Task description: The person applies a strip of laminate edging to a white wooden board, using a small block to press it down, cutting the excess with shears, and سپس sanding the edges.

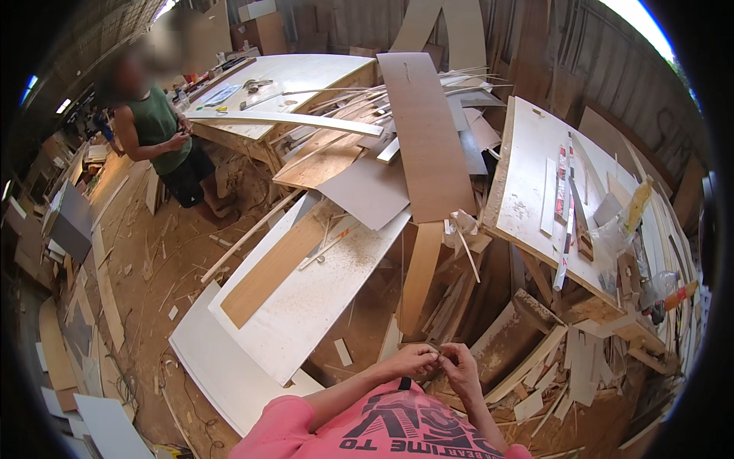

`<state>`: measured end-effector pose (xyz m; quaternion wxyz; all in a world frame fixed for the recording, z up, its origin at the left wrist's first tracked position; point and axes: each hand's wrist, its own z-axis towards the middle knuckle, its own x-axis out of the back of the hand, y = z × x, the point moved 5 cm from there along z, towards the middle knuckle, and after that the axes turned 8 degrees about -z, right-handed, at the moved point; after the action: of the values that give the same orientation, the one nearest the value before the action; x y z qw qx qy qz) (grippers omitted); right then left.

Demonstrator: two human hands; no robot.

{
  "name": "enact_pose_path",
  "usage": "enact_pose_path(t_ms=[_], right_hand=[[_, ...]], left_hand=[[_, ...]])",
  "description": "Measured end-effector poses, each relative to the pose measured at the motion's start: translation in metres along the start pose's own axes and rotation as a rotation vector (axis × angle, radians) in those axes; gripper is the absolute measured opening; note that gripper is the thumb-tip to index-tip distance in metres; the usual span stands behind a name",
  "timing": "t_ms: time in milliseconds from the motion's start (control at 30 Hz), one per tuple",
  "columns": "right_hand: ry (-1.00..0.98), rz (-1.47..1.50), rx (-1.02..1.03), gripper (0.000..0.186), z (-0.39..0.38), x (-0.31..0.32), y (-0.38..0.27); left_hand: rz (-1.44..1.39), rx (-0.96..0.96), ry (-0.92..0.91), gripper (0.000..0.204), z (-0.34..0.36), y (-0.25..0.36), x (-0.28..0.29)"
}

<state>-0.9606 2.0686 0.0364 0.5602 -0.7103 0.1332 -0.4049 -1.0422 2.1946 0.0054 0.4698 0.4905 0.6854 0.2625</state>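
Note:
My left hand (413, 359) and my right hand (459, 367) meet in front of my pink shirt (344, 428), both with fingers closed on a small dark thing (433, 351) that I cannot make out. Just beyond them a long light wooden strip (419, 279) slants down from a brown panel (424, 138). To their left a large white board (321, 310) lies with a wood-toned plank (267, 275) on it. Offcuts (581, 367) are heaped at their right.
A person (172, 157) in a green top stands at the upper left beside a white-topped workbench (306, 73). A second bench (527, 191) at the right bears strips and plastic. Panels and thin sticks are piled between the benches, and scraps litter the floor (168, 283).

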Motion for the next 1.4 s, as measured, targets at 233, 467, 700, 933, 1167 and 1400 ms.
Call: enact_pose_path(t_ms=[233,467,700,933,1167,1400], right_hand=[[0.015,-0.162,0.04,0.025,0.003,0.007,-0.018],[0.075,-0.255,-0.109,0.025,-0.016,0.0,0.016],[0.316,-0.099,-0.193,0.026,-0.054,0.008,0.032],[0.596,0.622,-0.414,0.026,-0.101,0.023,0.057],[0.613,0.733,-0.481,0.038,-0.121,0.041,0.076],[0.494,0.797,-0.431,0.046,-0.145,0.082,0.068]], left_hand=[[-0.002,0.057,0.04,0.034,-0.005,0.011,-0.007],[0.051,0.198,-0.083,0.034,0.01,0.008,-0.017],[0.015,0.233,-0.184,0.033,0.024,0.005,-0.035],[0.387,0.249,-0.454,0.037,0.048,0.007,-0.083],[0.47,0.111,-0.532,0.03,0.064,0.005,-0.12],[0.814,-0.144,-0.384,0.014,0.093,-0.01,-0.154]])
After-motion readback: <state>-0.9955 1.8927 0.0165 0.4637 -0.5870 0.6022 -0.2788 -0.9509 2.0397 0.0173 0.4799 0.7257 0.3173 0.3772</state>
